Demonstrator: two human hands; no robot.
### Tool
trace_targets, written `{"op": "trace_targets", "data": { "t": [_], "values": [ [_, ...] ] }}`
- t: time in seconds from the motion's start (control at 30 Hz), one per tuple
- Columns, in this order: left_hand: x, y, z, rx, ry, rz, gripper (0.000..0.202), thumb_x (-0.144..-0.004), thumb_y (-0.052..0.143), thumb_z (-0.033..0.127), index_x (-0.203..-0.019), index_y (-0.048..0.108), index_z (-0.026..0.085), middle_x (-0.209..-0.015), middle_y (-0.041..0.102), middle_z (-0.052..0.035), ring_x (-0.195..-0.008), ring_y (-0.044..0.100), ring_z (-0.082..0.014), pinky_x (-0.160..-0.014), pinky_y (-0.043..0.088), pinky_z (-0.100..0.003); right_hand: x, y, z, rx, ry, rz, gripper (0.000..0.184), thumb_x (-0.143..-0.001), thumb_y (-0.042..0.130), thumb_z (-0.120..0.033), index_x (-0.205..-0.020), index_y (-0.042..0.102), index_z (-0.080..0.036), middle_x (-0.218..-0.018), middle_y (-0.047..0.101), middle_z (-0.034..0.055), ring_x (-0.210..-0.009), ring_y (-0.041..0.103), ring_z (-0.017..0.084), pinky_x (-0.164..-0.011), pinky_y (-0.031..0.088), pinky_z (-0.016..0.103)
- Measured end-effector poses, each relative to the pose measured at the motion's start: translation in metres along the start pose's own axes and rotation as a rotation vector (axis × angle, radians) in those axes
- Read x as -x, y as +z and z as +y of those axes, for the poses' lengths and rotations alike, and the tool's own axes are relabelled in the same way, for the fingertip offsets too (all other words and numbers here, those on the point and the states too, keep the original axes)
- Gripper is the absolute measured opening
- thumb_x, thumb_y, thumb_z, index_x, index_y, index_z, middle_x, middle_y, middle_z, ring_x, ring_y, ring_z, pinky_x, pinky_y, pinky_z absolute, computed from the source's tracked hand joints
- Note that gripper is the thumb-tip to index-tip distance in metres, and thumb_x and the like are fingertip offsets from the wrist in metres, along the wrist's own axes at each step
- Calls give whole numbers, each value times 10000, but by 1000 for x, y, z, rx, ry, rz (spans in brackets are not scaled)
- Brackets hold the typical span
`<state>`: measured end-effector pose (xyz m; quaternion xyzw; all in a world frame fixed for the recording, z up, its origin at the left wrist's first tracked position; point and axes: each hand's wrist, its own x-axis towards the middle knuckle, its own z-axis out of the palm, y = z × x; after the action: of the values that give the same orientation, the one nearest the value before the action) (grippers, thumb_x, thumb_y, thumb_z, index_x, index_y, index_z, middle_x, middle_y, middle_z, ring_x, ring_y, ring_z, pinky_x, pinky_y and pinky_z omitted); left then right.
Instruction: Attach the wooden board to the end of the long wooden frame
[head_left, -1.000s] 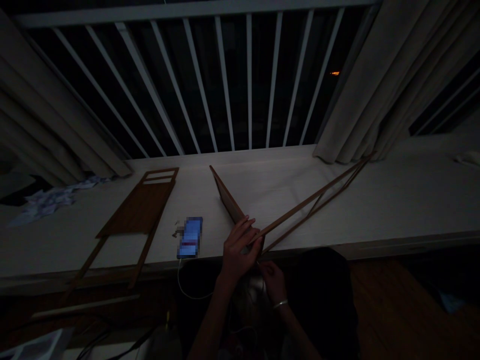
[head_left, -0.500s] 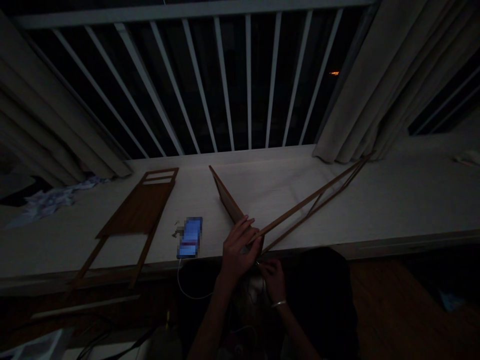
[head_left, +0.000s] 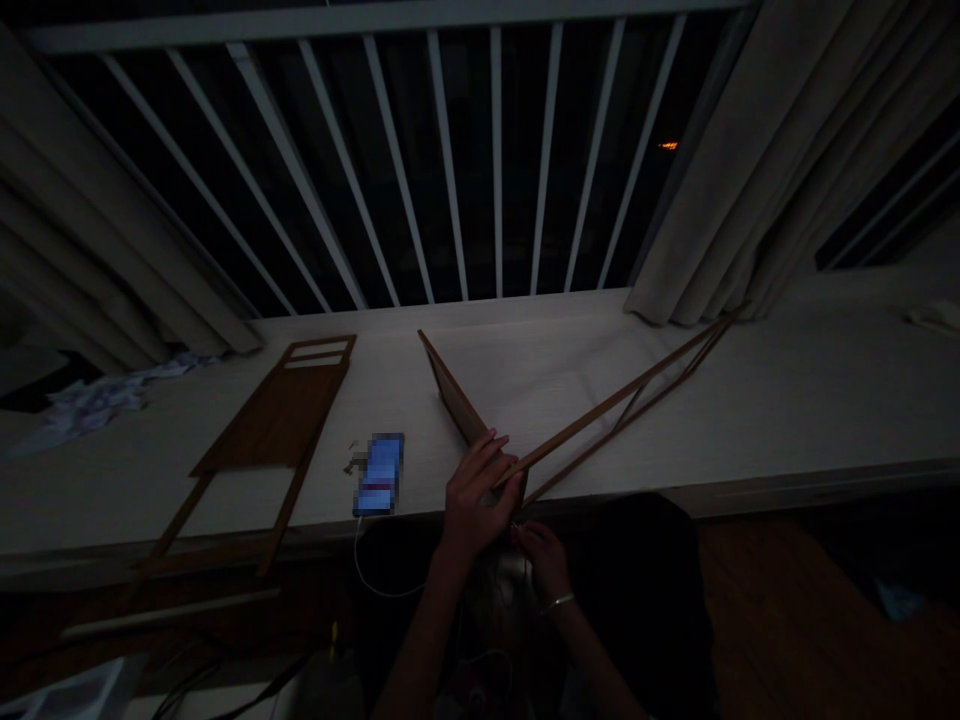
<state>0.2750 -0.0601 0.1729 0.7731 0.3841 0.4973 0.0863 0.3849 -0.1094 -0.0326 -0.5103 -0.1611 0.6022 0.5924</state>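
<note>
The scene is dim. My left hand [head_left: 474,492] is wrapped round the near end of an upright wooden panel [head_left: 454,396] where it meets a long wooden frame of thin slats [head_left: 622,400] lying across the white sill [head_left: 787,400]. My right hand [head_left: 541,552] is just below the sill's edge, fingers pinched at the joint; what they hold is too dark to make out. A bracelet shows on that wrist.
A second flat wooden panel with legs [head_left: 274,420] lies left on the sill. A lit phone [head_left: 379,474] with a white cable sits beside my left hand. Crumpled paper [head_left: 97,400] lies far left. Curtains [head_left: 750,170] and window bars [head_left: 450,160] stand behind.
My right hand has shifted very slightly at the joint. The panel, frame and left hand stay where they were.
</note>
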Motion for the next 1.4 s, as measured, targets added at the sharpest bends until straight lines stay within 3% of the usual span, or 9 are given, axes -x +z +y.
{"op": "trace_targets", "data": {
  "t": [0.23,0.37,0.53,0.8,1.0,1.17,1.27,1.4],
  "values": [
    [0,1,0,19,-7,0,167,-750,545,159,-905,606,168,-1096,579,-86,-1121,465,-228,-917,430,-423,12,1,-19,579,-398,-34,240,-709,580,-408,-798,595,-185,-714,670,42,-655,615,174,-601,456,248],
    [1,1,-1,21,-7,-3,183,-746,549,155,-919,607,169,-1095,578,-88,-1122,461,-230,-919,428,-424,16,-5,-23,956,-588,-120,238,-803,456,-341,-922,626,-224,-848,680,53,-740,630,182,-678,451,253],
    [1,1,-1,14,-3,5,185,-738,559,146,-914,611,170,-1083,583,-83,-1119,465,-226,-914,434,-410,15,-8,-20,1079,-676,-185,276,-828,411,-282,-1004,618,-229,-914,675,55,-795,632,184,-748,450,265],
    [1,1,-1,5,-7,-9,177,-739,554,136,-904,610,168,-1096,577,-82,-1127,458,-223,-924,425,-405,24,3,-26,802,-553,-110,245,-784,491,-362,-897,654,-220,-850,682,41,-754,624,183,-721,458,270],
    [1,1,0,7,-4,1,174,-739,554,137,-901,611,167,-1095,577,-85,-1127,459,-224,-918,431,-406,19,7,-17,344,-209,-44,377,-658,592,-509,-752,663,-151,-696,675,67,-693,610,201,-654,468,296],
    [1,1,-1,7,-6,3,186,-734,560,132,-909,610,168,-1091,579,-82,-1123,461,-220,-920,431,-405,11,8,-4,46,-41,13,417,-504,728,-461,-786,640,-167,-710,665,48,-642,603,178,-601,464,286],
    [1,2,-1,16,-10,4,191,-734,559,132,-914,608,172,-1094,577,-81,-1121,463,-222,-917,432,-414,11,8,-2,34,15,22,424,-504,722,-482,-786,631,-180,-705,661,37,-603,592,158,-546,446,255],
    [1,2,0,20,-20,6,188,-733,559,129,-910,606,172,-1099,576,-78,-1123,459,-221,-922,427,-414,12,7,-2,194,81,-46,446,-564,635,-584,-672,634,-152,-604,643,46,-534,564,140,-482,398,223]
  ]
}}
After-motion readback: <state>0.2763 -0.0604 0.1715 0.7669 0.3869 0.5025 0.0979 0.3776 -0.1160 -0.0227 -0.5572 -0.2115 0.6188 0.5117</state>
